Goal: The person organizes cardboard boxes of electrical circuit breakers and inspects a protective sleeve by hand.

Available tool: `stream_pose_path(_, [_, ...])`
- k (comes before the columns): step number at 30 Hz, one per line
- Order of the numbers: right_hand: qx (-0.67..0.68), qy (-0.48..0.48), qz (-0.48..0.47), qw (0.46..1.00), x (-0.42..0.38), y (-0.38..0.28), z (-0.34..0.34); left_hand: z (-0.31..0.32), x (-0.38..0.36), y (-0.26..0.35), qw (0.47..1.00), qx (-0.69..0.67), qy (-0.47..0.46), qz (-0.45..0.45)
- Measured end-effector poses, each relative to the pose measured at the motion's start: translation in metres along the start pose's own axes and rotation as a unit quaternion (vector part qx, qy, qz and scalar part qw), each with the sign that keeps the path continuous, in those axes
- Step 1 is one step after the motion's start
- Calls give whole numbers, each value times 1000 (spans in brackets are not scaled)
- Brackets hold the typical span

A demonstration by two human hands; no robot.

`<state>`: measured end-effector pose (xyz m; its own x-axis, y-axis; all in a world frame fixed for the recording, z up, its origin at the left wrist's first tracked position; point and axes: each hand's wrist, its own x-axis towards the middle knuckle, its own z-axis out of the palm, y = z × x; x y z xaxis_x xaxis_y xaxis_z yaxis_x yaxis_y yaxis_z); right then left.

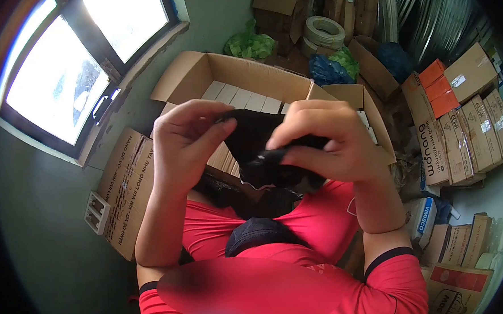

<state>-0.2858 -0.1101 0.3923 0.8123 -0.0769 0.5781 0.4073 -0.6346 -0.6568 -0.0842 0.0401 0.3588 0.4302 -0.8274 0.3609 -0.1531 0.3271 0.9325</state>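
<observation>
A thin, dark black cloth-like piece (250, 131) is stretched between my two hands in front of my chest. The thumb and fingertips of my left hand (187, 142) pinch its upper left corner. My right hand (329, 138) closes on its right side with the thumb below and curled fingers above. A thin white edge or thread shows low on the piece. Its exact kind is hard to make out. Behind it, a large open cardboard box (256, 71) holds several white boxes (240, 98) in rows.
A window (68, 73) lies to the left, above a wall socket (96, 212) and a leaning carton (130, 190). Stacked cartons (429, 132) stand on the right. White coils (324, 31), green bags (250, 43) and blue bags (331, 71) lie at the back.
</observation>
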Motion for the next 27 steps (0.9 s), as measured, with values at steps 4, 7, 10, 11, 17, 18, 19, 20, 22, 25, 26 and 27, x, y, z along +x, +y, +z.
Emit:
stream_pose_path(4, [-23,42,33,998,3,4,19,12,-8,0,996,-80,-34,-26])
stream_pose_path(7, [-9,77,81,994,2,5,26,14,-11,-2,994,-96,-52,-29])
stream_pose_path(10, [7,92,122,988,1,-1,26,10,-12,-3,984,-158,-53,-67])
stream_pose_path(11, [-7,95,121,988,2,-1,27,11,-12,-3,988,-138,-52,-47])
stream_pose_path(17, [-47,110,110,987,-1,2,29,23,-11,9,997,-47,-57,-17])
stream_pose_path(18, [-56,112,104,987,-2,3,29,23,-11,9,997,-50,-57,-21])
stream_pose_path(19, [-61,111,103,987,-2,3,29,23,-10,9,997,-52,-58,-25])
stream_pose_path(20, [-66,111,101,987,-3,4,28,23,-10,9,997,-40,-57,-23])
stream_pose_path(22, [-69,104,116,985,-4,3,28,21,-9,8,998,-14,-54,-20])
stream_pose_path(25, [-117,58,159,979,-5,-2,23,21,-8,3,1000,1,-22,-11])
stream_pose_path(26, [-169,22,168,971,-5,-6,16,20,-9,3,1000,14,-14,-3])
stream_pose_path(27, [-220,-14,177,959,-6,-7,10,18,-9,3,1000,27,-7,5])
